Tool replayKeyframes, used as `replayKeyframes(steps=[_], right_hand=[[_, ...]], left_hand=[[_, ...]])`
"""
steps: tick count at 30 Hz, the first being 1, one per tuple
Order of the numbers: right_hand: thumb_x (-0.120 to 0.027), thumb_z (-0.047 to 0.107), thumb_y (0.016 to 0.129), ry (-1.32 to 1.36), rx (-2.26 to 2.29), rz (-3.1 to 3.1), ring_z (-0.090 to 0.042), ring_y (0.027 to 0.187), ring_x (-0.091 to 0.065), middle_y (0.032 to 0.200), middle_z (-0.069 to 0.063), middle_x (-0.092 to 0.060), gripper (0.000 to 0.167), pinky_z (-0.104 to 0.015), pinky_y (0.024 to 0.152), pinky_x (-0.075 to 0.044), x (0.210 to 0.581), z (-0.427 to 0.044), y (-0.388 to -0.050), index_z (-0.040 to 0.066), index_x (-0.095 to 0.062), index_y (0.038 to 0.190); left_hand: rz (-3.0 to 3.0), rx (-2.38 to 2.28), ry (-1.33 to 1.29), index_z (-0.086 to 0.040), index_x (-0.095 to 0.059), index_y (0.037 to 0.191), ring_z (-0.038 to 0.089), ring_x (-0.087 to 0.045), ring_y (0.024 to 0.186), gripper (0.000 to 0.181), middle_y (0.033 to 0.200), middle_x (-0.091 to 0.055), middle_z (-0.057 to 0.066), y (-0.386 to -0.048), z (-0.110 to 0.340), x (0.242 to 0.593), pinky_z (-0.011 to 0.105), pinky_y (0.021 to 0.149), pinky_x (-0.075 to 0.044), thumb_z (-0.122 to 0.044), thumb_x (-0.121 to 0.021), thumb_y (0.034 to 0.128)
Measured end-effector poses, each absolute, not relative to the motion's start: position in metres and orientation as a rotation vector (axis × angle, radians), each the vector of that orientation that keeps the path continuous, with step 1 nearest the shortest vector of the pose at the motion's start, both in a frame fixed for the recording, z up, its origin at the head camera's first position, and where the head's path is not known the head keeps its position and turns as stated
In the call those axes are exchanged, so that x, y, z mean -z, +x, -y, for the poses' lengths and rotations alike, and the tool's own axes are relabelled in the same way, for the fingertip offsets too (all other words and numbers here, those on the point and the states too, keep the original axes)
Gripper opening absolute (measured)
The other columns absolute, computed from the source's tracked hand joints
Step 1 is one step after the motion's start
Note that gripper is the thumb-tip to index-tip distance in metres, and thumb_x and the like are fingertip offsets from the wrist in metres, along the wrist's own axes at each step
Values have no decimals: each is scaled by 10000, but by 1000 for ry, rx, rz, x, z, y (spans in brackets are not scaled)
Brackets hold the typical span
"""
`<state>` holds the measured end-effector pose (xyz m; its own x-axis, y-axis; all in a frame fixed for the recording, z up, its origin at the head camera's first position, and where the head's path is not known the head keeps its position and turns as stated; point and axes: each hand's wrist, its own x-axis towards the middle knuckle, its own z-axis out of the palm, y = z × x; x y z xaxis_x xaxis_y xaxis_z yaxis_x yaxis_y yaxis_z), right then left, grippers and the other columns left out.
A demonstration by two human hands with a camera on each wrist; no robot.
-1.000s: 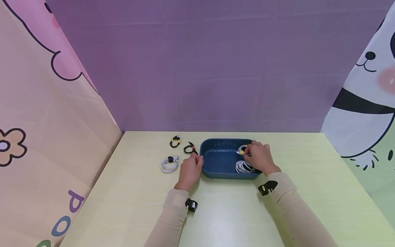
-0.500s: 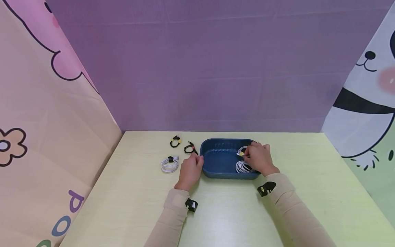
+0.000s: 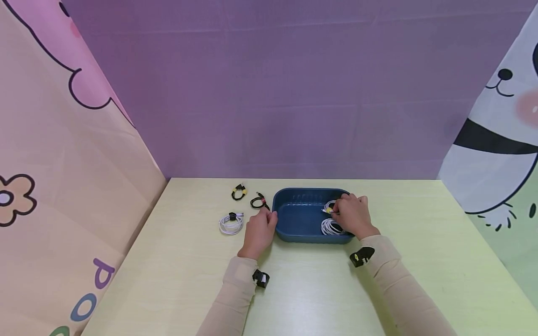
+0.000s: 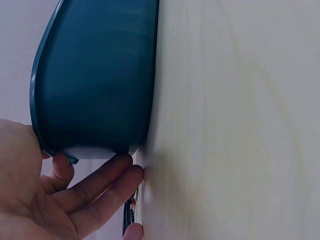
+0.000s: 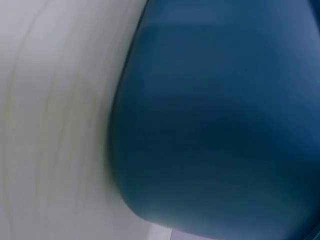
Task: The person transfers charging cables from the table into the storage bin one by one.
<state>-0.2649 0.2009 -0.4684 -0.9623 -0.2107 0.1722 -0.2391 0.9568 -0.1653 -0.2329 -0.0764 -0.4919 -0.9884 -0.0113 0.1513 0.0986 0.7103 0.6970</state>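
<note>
A blue plastic basket (image 3: pixel 298 239) sits on the table between both hands. My left hand (image 3: pixel 258 233) holds its left end; in the left wrist view, the fingers (image 4: pixel 107 192) touch the outside of the end wall and the thumb side meets the rim. Over the basket's right end, my right hand (image 3: pixel 354 214) reaches in and pinches a coiled white cable with a yellow tie (image 3: pixel 329 207), its fingertips partly hidden. Just in front of that lies another coiled white cable (image 3: pixel 331 227), partly covered by the hand. The right wrist view shows the basket wall (image 5: pixel 215 125) but no hand.
Left of the basket lie a black cable with yellow ties (image 3: pixel 239 192), a black cable with a red tie (image 3: pixel 259 201) and a white cable coil with a black tie (image 3: pixel 231 224). A purple backdrop (image 3: pixel 302 93) stands behind the table (image 3: pixel 307 289).
My right wrist has shifted very slightly left, its fingers staying at the white cable with the yellow tie. The left hand and the basket look unmoved.
</note>
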Motion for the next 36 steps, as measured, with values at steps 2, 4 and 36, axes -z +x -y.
replayKeyframes(steps=[2, 4, 36], right_hand=[[-784, 215, 893, 339, -267, 2954, -263, 876, -569, 902, -29, -669, 75, -504, 841, -337, 468, -200, -265, 144, -777, 871], [-784, 217, 892, 337, -255, 2951, -264, 872, -575, 898, -28, -675, 70, -507, 842, -344, 468, -200, -265, 150, -780, 869], [-703, 270, 892, 293, -256, 2976, -252, 852, -535, 818, 5, -642, 187, -512, 853, -325, 471, -199, -265, 183, -719, 727]], left_hand=[[2767, 1140, -77, -120, -536, 843, 197, -516, 590, 286, 644, -485, -6, -233, 77, 492, 288, 553, -370, -304, -525, 1061], [2759, 1137, -85, -119, -535, 838, 198, -517, 587, 286, 641, -486, -6, -233, 77, 492, 291, 552, -370, -299, -529, 1059], [2765, 1133, -80, -111, -544, 860, 208, -535, 608, 277, 669, -529, 17, -231, 77, 492, 300, 569, -392, -300, -523, 1061]])
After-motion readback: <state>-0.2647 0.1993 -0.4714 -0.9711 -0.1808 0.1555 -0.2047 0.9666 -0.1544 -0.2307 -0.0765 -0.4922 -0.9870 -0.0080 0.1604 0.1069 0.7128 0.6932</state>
